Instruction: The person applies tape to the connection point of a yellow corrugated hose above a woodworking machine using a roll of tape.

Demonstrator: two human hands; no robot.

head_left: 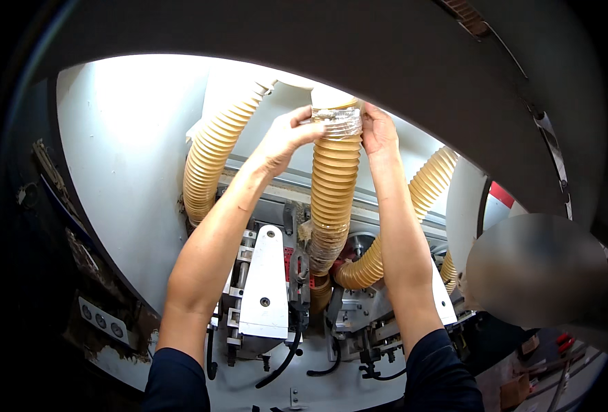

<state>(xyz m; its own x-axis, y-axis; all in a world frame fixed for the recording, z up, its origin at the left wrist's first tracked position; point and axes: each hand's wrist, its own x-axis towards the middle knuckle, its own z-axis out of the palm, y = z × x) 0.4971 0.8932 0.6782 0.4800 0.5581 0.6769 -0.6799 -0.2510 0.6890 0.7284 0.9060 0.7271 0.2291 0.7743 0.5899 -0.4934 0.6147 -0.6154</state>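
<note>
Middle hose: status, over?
Left hand at middle hose, thumb by upper clear wrap; right hand opposite. Hose tan, ribbed. Dark overhang hides whatever's above.

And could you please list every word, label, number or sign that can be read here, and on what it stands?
No text can be read.
Middle ribbed tan hose: no lettering I can make out.
Pale rectangular panel with three round fittings: any markings are too small.

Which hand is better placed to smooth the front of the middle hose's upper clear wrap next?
Probably the left hand: its thumb reaches toward the front of the clear wrap, while the right hand is at the right side of the hose.
</note>
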